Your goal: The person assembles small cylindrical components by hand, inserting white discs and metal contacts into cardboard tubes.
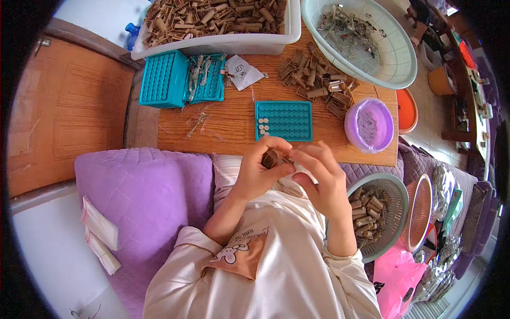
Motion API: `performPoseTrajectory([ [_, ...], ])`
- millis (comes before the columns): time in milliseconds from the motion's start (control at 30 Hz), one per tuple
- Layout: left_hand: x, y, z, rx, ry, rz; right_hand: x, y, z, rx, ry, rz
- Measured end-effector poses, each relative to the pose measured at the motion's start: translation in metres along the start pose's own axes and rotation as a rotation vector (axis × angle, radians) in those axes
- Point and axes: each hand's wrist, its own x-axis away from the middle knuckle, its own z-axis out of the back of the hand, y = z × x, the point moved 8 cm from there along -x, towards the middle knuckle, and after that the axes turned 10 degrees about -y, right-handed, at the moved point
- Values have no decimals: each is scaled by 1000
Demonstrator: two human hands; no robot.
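My left hand (pixel 258 171) grips a small brown cardboard box (pixel 270 158) between thumb and fingers, just in front of the wooden table's near edge. My right hand (pixel 320 175) meets it from the right, fingertips pinching at the box's end; whether it holds anything of its own is hidden. Right behind the hands lies a teal tray with round holes (pixel 287 122), a few white caps filling its left corner. A heap of the same brown boxes (pixel 314 82) lies on the table behind the tray.
A white bin of brown boxes (pixel 212 42) and a pale basin (pixel 398 69) stand at the back. A teal tray stack (pixel 164 80), a purple-lidded tub (pixel 369 126), a grey basket of boxes (pixel 396 199) at my right, and a purple cushion (pixel 143 186) at my left.
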Motion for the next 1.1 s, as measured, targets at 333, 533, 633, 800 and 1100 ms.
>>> performPoseTrajectory([
  [333, 1, -19, 2, 215, 56, 52, 17, 24, -14, -194, 188, -242],
  [533, 3, -24, 4, 540, 4, 111, 32, 42, -14, -342, 323, -319],
  [633, 2, -29, 9, 538, 3, 85, 31, 38, -14, -353, 334, -322],
  [800, 5, -13, 3, 684, 179, 134, 24, 27, -17, -426, 328, -324],
  [1100, 10, 1, 6, 448, -34, -47, 13, 9, -15, -299, 374, -179],
])
